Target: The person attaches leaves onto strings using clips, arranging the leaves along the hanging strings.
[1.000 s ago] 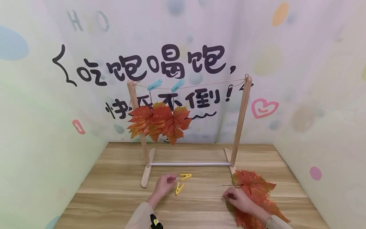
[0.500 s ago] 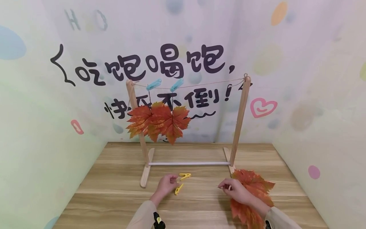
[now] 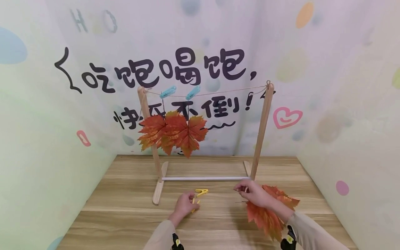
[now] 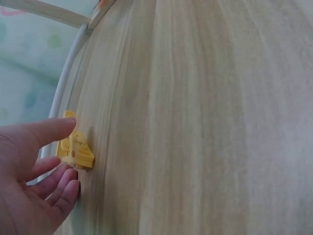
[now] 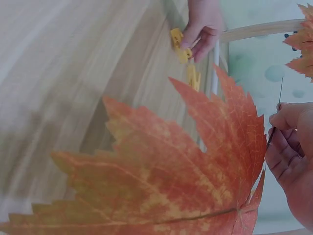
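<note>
In the head view my left hand [image 3: 185, 205] is low over the table, thumb and fingers spread apart around the nearer yellow clothespin [image 3: 194, 205]. The left wrist view shows the thumb overlapping the yellow clothespins [image 4: 77, 149], with the fingers loosely bent below them. A second yellow clothespin [image 3: 202, 192] lies just beyond. My right hand [image 3: 254, 194] pinches the thin dark stem of an orange-red artificial maple leaf [image 5: 181, 171] between thumb and fingers. That leaf hangs tilted below the hand. Another maple leaf [image 3: 281, 195] shows behind the right wrist, partly hidden.
A wooden stand [image 3: 264, 128] with a white crossbar [image 3: 206, 178] is behind the hands. Its string [image 3: 231, 91] carries two blue clothespins [image 3: 193, 92], from which maple leaves [image 3: 187, 133] hang by their stems. Printed walls enclose the wood-grain table [image 3: 125, 215].
My right hand has lifted and moved left, raising one leaf by its stem. My left hand has shifted slightly right, bringing its thumb and fingers around the nearer yellow clothespin.
</note>
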`<action>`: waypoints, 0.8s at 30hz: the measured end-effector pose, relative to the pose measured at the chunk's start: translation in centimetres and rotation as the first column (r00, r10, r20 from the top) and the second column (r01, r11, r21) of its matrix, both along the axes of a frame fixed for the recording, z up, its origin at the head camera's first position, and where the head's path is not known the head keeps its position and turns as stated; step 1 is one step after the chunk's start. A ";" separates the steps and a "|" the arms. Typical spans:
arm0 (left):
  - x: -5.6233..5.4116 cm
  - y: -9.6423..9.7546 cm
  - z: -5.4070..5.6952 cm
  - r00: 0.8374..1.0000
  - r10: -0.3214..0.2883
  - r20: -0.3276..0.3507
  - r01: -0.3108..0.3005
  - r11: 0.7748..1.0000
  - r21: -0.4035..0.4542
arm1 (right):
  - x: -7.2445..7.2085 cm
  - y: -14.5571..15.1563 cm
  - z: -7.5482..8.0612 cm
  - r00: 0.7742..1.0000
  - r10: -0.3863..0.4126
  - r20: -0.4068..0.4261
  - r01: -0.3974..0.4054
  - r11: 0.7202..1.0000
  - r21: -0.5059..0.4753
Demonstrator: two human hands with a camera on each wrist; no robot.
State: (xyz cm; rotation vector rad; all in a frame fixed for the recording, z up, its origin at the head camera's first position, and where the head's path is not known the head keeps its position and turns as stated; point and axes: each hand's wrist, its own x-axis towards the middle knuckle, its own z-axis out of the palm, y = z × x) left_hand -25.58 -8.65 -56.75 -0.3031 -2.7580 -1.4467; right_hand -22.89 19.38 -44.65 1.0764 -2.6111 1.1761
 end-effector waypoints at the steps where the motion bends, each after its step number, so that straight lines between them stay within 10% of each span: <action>1: 0.0 0.1 -0.2 1.000 0.009 -0.005 -0.009 1.000 -0.005 | 0.1 -0.2 0.5 1.000 0.001 0.006 -0.001 1.000 -0.001; 24: 0.5 -1.1 0.2 0.997 -0.062 -0.044 0.060 0.997 -0.042 | -1.0 -1.8 -1.7 0.997 0.032 0.076 -0.029 0.999 -0.045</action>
